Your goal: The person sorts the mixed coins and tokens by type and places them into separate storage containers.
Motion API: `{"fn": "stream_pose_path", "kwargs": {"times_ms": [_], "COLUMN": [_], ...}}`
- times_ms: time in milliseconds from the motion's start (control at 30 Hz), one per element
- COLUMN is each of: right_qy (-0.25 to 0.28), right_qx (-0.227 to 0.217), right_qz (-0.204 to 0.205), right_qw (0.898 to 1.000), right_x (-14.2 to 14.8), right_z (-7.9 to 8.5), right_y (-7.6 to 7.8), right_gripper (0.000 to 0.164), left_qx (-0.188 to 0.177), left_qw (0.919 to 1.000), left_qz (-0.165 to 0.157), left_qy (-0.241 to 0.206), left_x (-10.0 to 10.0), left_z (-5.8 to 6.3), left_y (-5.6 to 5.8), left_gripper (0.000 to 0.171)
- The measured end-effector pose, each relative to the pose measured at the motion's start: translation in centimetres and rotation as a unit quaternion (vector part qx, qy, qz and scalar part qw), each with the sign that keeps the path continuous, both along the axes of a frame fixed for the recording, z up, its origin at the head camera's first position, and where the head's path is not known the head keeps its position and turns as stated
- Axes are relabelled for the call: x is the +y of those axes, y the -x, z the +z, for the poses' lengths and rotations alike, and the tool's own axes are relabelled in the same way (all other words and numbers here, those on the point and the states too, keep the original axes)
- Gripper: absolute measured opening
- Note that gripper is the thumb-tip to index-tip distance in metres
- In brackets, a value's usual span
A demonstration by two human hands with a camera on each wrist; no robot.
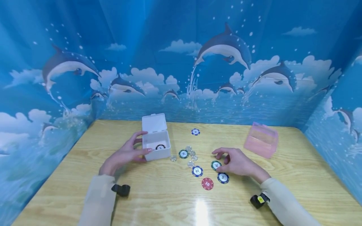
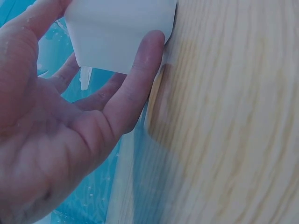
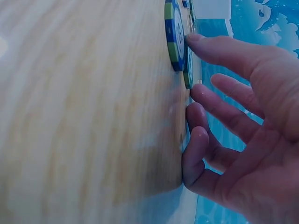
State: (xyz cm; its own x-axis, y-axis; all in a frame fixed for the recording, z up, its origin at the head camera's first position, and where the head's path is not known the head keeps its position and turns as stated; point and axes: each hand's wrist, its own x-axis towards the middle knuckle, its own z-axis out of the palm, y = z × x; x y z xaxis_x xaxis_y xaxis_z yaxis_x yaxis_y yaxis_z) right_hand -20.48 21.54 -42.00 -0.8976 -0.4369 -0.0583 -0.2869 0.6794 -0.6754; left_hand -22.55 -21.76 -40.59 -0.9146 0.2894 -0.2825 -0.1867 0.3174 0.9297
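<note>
On the left, my left hand (image 1: 130, 152) holds a small white plastic box (image 1: 157, 154) by its side, thumb at the front and fingers behind. The box's lid (image 1: 154, 122) is raised, and a black-edged poker chip (image 1: 160, 147) lies inside. In the left wrist view, fingers wrap the white box (image 2: 117, 35). My right hand (image 1: 238, 161) is lowered over a green-edged poker chip (image 1: 216, 165), thumb at its near edge and other fingers spread beyond. A blue-edged chip (image 1: 223, 178) lies just below the thumb. The right wrist view shows the thumb (image 3: 219, 49) beside the chips' edges.
Blue chips (image 1: 197, 171), a red chip (image 1: 207, 184), another green chip (image 1: 183, 153) and several clear discs (image 1: 190, 164) lie mid-table. One blue chip (image 1: 195, 131) sits farther back. A pink translucent container (image 1: 261, 140) stands at right; a dolphin-print curtain (image 1: 181, 62) borders the table.
</note>
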Motion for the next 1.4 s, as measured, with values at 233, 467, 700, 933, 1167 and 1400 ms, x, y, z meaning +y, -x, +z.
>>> {"fn": "stream_pose_path", "kwargs": {"times_ms": [233, 467, 700, 933, 1167, 1400], "right_qy": [0.002, -0.01, -0.014, -0.012, -0.015, -0.005], "right_qx": [-0.009, 0.008, 0.012, 0.009, 0.015, 0.016], "right_qz": [0.012, -0.003, -0.019, -0.011, -0.03, -0.031], "right_qw": [1.0, 1.0, 1.0, 1.0, 0.999, 0.999], "right_x": [0.04, -0.02, -0.13, -0.23, -0.03, 0.42], "right_z": [-0.04, -0.22, -0.09, 0.06, -0.04, -0.27], "right_y": [-0.12, 0.13, 0.21, 0.21, 0.36, 0.51], "right_gripper": [0.064, 0.057, 0.056, 0.052, 0.039, 0.032], "left_qx": [0.0, 0.002, 0.003, 0.005, 0.006, 0.007], "left_qw": [1.0, 1.0, 1.0, 1.0, 1.0, 1.0], "left_qz": [-0.003, -0.003, -0.004, -0.004, -0.004, 0.001], "left_qy": [0.002, 0.003, 0.0, 0.002, 0.0, 0.007], "left_x": [-0.09, 0.02, 0.04, 0.01, 0.03, 0.12], "left_z": [-0.01, 0.12, 0.24, 0.0, 0.04, 0.0], "left_y": [-0.09, -0.12, -0.2, -0.01, -0.13, -0.21], "left_gripper": [0.093, 0.093, 0.092, 0.092, 0.093, 0.095]}}
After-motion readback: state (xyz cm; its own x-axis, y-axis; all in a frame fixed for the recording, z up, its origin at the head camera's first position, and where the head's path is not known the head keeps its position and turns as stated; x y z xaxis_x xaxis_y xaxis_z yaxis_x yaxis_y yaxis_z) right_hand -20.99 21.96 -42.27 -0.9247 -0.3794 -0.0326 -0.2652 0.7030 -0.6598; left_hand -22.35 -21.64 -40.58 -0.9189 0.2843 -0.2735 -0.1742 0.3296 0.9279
